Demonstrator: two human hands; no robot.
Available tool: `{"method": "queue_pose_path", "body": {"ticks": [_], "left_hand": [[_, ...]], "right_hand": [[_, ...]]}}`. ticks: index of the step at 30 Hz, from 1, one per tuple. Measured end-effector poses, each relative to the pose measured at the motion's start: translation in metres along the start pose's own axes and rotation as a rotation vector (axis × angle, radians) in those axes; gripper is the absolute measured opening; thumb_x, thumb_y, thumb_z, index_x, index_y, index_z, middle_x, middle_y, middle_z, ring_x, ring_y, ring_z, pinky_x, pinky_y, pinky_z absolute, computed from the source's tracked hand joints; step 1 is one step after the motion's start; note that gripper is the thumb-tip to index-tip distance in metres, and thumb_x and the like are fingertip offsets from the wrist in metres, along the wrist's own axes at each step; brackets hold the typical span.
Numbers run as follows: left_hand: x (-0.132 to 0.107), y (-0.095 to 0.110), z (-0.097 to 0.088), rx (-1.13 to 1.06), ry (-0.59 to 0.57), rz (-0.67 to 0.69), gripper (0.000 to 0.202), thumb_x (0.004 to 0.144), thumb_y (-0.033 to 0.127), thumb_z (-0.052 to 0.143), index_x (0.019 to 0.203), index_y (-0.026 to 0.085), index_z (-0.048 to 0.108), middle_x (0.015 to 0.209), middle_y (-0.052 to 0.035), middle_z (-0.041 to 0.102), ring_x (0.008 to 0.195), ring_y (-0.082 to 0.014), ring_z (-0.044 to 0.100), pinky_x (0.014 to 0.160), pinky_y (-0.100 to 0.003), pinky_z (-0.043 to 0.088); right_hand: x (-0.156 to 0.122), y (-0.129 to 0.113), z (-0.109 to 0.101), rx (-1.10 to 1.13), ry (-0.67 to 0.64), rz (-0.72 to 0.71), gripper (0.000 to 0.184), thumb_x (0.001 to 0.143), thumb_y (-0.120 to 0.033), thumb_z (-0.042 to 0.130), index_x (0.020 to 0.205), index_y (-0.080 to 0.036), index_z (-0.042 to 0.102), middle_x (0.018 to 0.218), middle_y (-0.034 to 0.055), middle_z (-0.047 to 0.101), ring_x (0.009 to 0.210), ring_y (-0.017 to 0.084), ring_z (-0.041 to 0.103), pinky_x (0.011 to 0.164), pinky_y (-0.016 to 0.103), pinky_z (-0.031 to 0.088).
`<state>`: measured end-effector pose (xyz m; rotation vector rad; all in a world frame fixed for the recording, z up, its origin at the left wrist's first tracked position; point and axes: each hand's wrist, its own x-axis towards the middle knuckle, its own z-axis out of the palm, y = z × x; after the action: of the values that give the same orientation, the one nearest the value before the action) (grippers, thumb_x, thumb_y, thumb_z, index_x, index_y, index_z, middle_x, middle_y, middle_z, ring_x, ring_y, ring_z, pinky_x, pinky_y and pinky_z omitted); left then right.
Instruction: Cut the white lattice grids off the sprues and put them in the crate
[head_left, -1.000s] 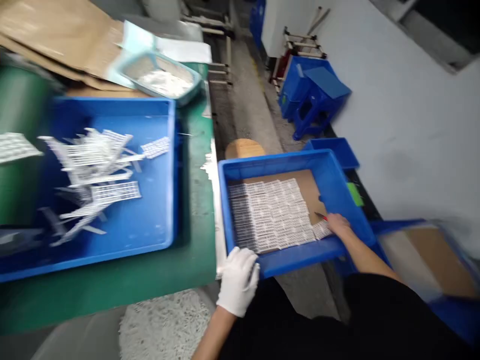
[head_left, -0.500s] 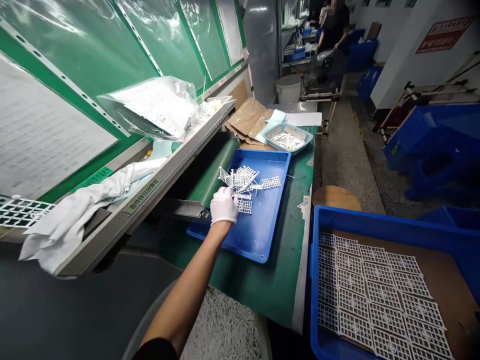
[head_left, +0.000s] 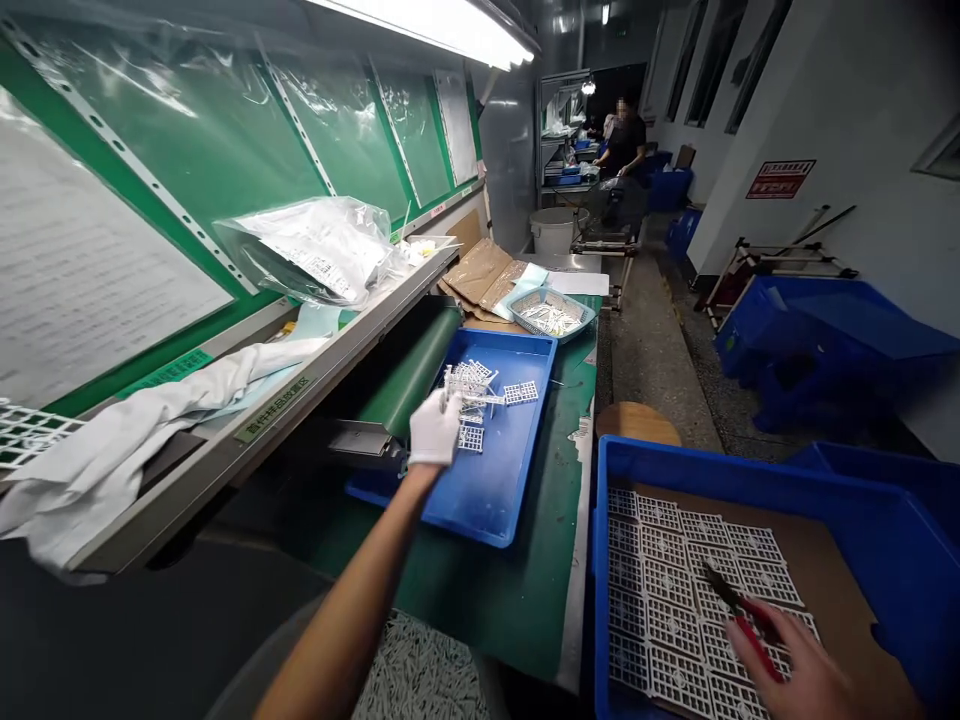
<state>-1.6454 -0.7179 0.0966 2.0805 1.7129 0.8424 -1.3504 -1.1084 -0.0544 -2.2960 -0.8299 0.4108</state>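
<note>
My left hand (head_left: 433,430), in a white glove, reaches over the blue tray (head_left: 491,510) with its fingers closed on a white plastic grid (head_left: 454,380) at the near side of a loose pile. The glove partly hides that piece. Another small white grid (head_left: 520,392) lies to the right of the pile. At lower right, my bare right hand (head_left: 802,665) grips red-handled cutting pliers (head_left: 750,612), their dark jaws pointing up and left. The pliers are above rows of white grids (head_left: 664,580) laid flat in a large blue bin (head_left: 602,600).
A green conveyor belt (head_left: 412,375) ends beside the tray. Behind it stands a basket (head_left: 559,318) of thin white pieces. Below my left arm is a tub of white scraps (head_left: 427,670). A shelf edge (head_left: 262,425) juts in from the left. A person (head_left: 626,145) stands far back.
My right hand has come into view at lower right with the pliers. My left hand stays at the pile. The camera view has tilted up and turned right.
</note>
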Motion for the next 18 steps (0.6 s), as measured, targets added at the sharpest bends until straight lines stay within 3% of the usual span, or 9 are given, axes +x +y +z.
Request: {"method": "queue_pose_path", "body": {"ticks": [2, 4, 7, 10, 16, 18], "left_hand": [[-0.069, 0.013, -0.009, -0.13, -0.037, 0.012, 0.04, 0.1, 0.046, 0.033, 0.076, 0.02, 0.053, 0.068, -0.0001, 0.058, 0.063, -0.0134, 0.055, 0.065, -0.024, 0.044], [-0.135, 0.026, -0.019, -0.429, -0.05, -0.042, 0.04, 0.1, 0.049, 0.036, 0.076, 0.02, 0.05, 0.063, 0.0029, 0.051, 0.058, -0.0114, 0.05, 0.06, -0.022, 0.042], [-0.21, 0.036, -0.038, -0.771, -0.035, -0.179, 0.035, 0.096, 0.05, 0.049, 0.081, 0.019, 0.058, 0.063, 0.0039, 0.05, 0.057, -0.0098, 0.045, 0.057, -0.021, 0.04], [-0.254, 0.033, -0.062, -0.835, -0.024, -0.246, 0.033, 0.094, 0.048, 0.054, 0.091, 0.018, 0.065, 0.073, 0.0016, 0.058, 0.064, -0.0099, 0.048, 0.062, -0.021, 0.041], [-0.305, 0.011, -0.127, -0.798, -0.106, -0.192, 0.035, 0.092, 0.049, 0.057, 0.093, 0.016, 0.069, 0.091, -0.0049, 0.069, 0.085, -0.0175, 0.062, 0.08, -0.028, 0.049], [-0.321, 0.005, -0.14, -0.854, -0.025, -0.172, 0.042, 0.088, 0.055, 0.06, 0.105, 0.018, 0.068, 0.108, -0.0086, 0.07, 0.101, -0.0229, 0.064, 0.092, -0.032, 0.05]], "right_hand": [[-0.016, -0.06, 0.023, 0.091, 0.006, -0.274, 0.055, 0.079, -0.068, 0.063, 0.114, -0.026, 0.067, 0.114, 0.0139, 0.068, 0.097, 0.034, 0.066, 0.076, 0.051, 0.057], [-0.033, -0.123, 0.04, 0.126, 0.128, -0.489, 0.056, 0.089, -0.062, 0.058, 0.126, -0.02, 0.06, 0.12, 0.0145, 0.064, 0.111, 0.032, 0.06, 0.094, 0.051, 0.052], [-0.062, -0.186, 0.048, 0.071, 0.182, -0.721, 0.054, 0.093, -0.054, 0.058, 0.13, -0.016, 0.057, 0.121, 0.0151, 0.063, 0.111, 0.031, 0.058, 0.097, 0.048, 0.047], [-0.09, -0.205, 0.04, -0.004, 0.133, -0.853, 0.053, 0.094, -0.051, 0.059, 0.133, -0.015, 0.055, 0.121, 0.0148, 0.062, 0.11, 0.031, 0.057, 0.095, 0.047, 0.046], [-0.152, -0.211, 0.028, -0.003, 0.094, -0.964, 0.052, 0.094, -0.051, 0.059, 0.132, -0.016, 0.054, 0.12, 0.0146, 0.062, 0.112, 0.032, 0.055, 0.095, 0.048, 0.046], [-0.183, -0.216, 0.035, 0.068, 0.078, -0.936, 0.046, 0.094, -0.051, 0.057, 0.125, -0.017, 0.057, 0.112, 0.0136, 0.064, 0.103, 0.03, 0.058, 0.088, 0.045, 0.049]]}}
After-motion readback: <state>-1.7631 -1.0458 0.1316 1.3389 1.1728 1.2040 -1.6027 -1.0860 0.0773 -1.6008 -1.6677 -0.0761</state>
